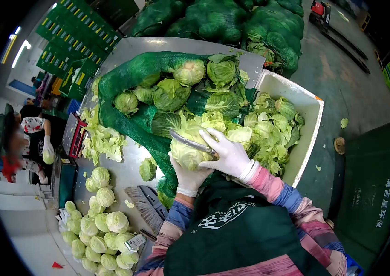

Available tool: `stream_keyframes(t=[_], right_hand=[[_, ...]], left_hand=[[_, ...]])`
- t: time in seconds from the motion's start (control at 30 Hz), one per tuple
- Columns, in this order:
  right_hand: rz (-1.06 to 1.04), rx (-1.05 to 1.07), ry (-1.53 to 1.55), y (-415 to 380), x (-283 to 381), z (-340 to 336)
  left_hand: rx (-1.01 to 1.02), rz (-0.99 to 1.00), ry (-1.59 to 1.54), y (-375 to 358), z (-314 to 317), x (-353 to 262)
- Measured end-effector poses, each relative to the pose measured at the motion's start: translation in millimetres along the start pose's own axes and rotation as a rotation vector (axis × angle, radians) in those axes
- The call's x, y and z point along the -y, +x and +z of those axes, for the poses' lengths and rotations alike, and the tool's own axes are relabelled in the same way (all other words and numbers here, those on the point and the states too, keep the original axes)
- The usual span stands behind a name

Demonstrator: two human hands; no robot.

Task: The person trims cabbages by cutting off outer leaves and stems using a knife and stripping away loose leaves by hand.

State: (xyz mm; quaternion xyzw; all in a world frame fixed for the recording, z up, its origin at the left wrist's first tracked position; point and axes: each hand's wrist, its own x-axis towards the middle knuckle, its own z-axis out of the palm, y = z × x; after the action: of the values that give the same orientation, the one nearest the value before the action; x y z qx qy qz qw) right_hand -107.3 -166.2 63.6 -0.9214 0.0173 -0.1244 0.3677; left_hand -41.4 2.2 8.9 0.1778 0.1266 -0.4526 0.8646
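A pale green cabbage point(187, 154) is held in front of my apron. My left hand point(188, 178), in a white glove, cups it from below with the fingers wrapped under it. My gloved right hand point(230, 154) grips a curved knife point(189, 141), whose grey blade lies across the top of the cabbage. The knife's handle is mostly hidden in my fingers. Just beyond, a green mesh sack point(126, 122) lies open, with several leafy cabbages point(172, 94) on it. Loose leaves fill the white foam box point(312, 124) beside my right hand.
Trimmed cabbages point(96, 230) are heaped at the lower left. A brush point(146, 204) and loose leaves point(100, 138) lie on the metal table point(135, 46). A scale point(73, 135) stands left, near another person point(34, 133) holding a cabbage. Full mesh sacks point(213, 20) sit behind.
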Motion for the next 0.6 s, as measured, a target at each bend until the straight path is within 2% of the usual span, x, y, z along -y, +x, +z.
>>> stream_keyframes(t=[0.03,0.1,0.2,0.27,0.3,0.37,0.4,0.47,0.53,0.6], right_hand=[[0.002,-0.002,0.003,-1,-7,3],[-0.16,-0.123,0.111,-1,-19,7],[-0.13,-0.129,0.075,-5,-20,5],[-0.251,-0.316,0.092,5,-34,1],[-0.003,-0.295,0.229,11,-28,-17],[0.226,-0.374,0.4,22,-49,-29],[0.427,-0.384,0.489,25,-83,-27],[0.483,-0.3,-0.185,24,-114,-47],[0.508,-0.146,-0.054,17,-82,-53],[0.374,-0.014,0.287,6,-58,-35]], left_hand=[[-0.063,0.004,0.005,-4,4,-1],[-0.025,0.005,0.038,-7,5,-2],[0.015,-0.005,0.045,-8,-1,-1],[-0.116,-0.021,-0.032,-9,-3,1],[-0.079,-0.028,-0.044,-9,-6,3],[-0.114,-0.052,-0.062,-13,-16,3],[-0.113,-0.065,-0.076,-13,-18,4],[-0.111,-0.09,-0.103,-14,-21,6],[-0.018,-0.162,-0.184,-10,-23,6],[0.008,-0.185,-0.223,-8,-17,8]])
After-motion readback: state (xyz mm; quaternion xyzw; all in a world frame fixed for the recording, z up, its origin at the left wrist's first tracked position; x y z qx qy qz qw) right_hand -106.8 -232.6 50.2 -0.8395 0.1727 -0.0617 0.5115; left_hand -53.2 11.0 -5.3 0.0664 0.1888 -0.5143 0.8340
